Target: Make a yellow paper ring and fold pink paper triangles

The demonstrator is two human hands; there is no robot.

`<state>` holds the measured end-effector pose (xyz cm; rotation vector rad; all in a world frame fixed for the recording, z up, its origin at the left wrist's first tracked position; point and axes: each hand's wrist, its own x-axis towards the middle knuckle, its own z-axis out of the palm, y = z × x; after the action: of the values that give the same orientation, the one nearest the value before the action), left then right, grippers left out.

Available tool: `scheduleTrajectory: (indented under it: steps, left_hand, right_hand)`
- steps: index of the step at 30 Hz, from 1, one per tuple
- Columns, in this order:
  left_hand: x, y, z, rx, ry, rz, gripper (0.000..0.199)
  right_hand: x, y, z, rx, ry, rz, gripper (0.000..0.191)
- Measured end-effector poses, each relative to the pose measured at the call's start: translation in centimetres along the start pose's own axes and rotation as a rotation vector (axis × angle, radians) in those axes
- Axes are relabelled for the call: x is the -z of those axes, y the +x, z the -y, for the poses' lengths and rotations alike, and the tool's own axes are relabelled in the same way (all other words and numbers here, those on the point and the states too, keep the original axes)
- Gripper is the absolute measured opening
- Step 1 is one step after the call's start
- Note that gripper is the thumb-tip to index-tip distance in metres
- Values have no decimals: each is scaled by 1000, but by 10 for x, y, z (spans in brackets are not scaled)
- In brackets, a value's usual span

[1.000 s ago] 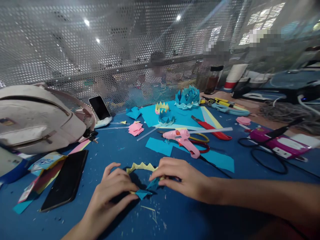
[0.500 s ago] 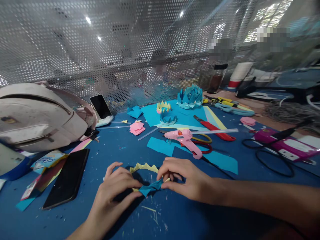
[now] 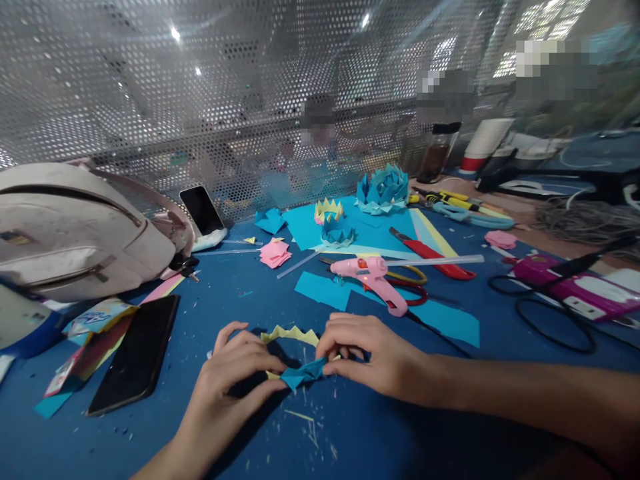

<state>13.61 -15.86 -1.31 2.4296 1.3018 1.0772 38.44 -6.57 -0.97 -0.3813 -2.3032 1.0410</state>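
Observation:
Low over the blue table, a ring of folded paper (image 3: 291, 333) shows a yellow zigzag band at its far side and blue folded pieces (image 3: 302, 375) at its near side. My left hand (image 3: 233, 373) pinches the left end of the blue part between thumb and fingers. At its right end, my right hand (image 3: 367, 357) is closed on the ring in a similar pinch. Fingers cover both sides of the ring. Beyond my right hand lies a pink glue gun (image 3: 367, 270) with a clear glue stick in its back, over scissors (image 3: 407, 283) and blue paper strips (image 3: 320, 291).
A phone (image 3: 137, 360) and snack wrapper (image 3: 97, 320) lie left, before a pale backpack (image 3: 80, 233). Further back are a blue paper flower (image 3: 383, 190), small paper rings (image 3: 336, 235), pink paper pieces (image 3: 275, 253) and a red-handled cutter (image 3: 435, 257). A purple power strip (image 3: 575, 287) with black cable sits right.
The view has shifted slightly. Both hands keep their grip on the paper ring, with almost no movement visible.

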Motion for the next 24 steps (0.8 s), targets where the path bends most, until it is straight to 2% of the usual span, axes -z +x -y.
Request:
scheduleTrajectory:
  steps: [6,10,16,21,24]
  left_hand:
    - [0,-1,-1,7,-4,-12,6]
    - [3,-2,-5,-36,72,-14,6]
    - [4,2,-18,-206,263,-185,9]
    - [6,1,-22,-222,318,-200,15]
    - [8,1,-21,-229,338,-139,10]
  right_hand:
    - [2,2,2,39,-48,13,13]
    - [5,1,5,111,-116,-14,14]
    - [10,-4,5,244,-217,-47,10]
    - [11,-4,6,286,-278,-48,14]
    - [11,-4,7,278,-289,-34,16]
